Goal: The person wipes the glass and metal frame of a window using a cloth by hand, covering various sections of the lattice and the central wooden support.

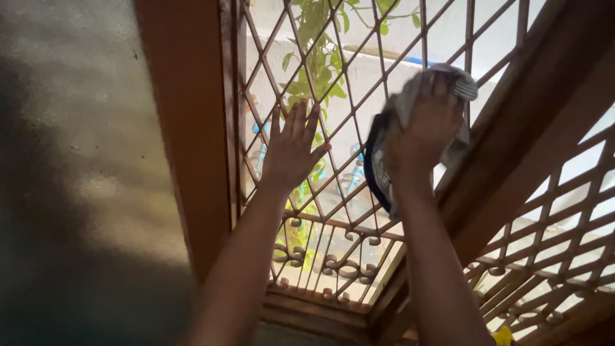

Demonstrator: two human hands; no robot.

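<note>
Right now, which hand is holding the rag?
The right hand presses the grey-and-dark rag against the window grille. The left hand is empty, fingers spread flat on the bars.

Diamond-lattice window grille (359,96) barring passage outward, gaps too narrow for a hand, wooden frame post (192,128) walling the left, slanted wooden mullion (532,122) closing the right, open air this side.
</note>
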